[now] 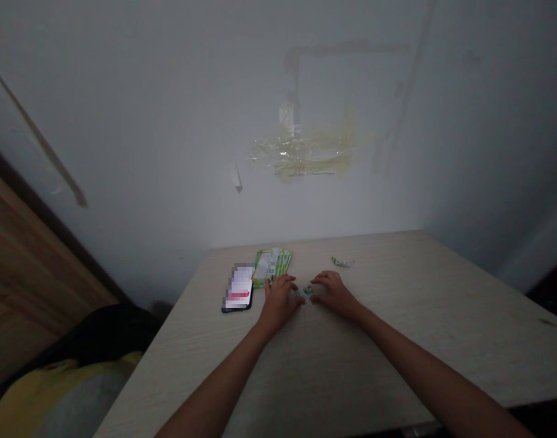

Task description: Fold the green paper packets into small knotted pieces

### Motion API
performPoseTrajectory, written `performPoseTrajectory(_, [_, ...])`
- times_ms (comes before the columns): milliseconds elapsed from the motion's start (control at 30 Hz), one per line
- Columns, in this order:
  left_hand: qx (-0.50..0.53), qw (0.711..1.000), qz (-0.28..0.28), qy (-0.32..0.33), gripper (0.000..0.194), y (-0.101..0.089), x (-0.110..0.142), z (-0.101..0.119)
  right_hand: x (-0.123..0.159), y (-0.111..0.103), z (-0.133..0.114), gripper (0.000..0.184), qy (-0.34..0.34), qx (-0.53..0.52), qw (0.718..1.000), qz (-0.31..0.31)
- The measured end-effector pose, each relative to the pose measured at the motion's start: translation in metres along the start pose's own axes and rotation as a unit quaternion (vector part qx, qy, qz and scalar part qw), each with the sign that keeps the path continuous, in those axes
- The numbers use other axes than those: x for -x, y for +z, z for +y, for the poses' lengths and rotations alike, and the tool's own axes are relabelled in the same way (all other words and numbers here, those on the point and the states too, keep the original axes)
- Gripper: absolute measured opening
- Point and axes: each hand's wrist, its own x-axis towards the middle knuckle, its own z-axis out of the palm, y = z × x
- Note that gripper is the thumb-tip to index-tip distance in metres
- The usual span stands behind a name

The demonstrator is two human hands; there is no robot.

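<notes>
A small, crumpled green-and-white wrapper piece (306, 296) lies between my two hands, low over the table. My left hand (279, 302) pinches its left side with thumb and fingers. At its right side, my right hand (335, 294) grips the edge in the same way. Just behind my left hand is a fanned stack of green-and-white packets (273, 264). Left of that hand lies a phone (238, 288) with a lit, blurred screen. Farther back, beyond my right hand, sits a twisted scrap of similar wrapper (342, 263).
The pale wooden table (415, 286) meets a grey wall (169, 152) at its back edge. Shiny tape strips (306, 155) cling to the wall. On the left, below the table, are yellow and grey cloth (73, 395) and a wooden panel (14, 274).
</notes>
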Motion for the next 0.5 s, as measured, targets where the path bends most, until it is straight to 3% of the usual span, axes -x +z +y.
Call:
performPoseTrajectory(133, [0.003,1.0,0.017,0.003,0.019,0.0,-0.001,0.0,0.0,-0.001,0.002,0.01,-0.021,-0.016,1.0,0.009])
performPoseTrajectory(333, [0.0,0.999,0.03,0.016,0.015,-0.002,0.0,0.002,-0.002,-0.005,0.0,0.005,-0.034,-0.039,0.999,0.015])
performPoseTrajectory(500, [0.007,0.999,0.043,0.018,0.011,-0.006,0.0,0.005,-0.003,-0.01,-0.008,0.003,-0.063,-0.051,0.995,0.062])
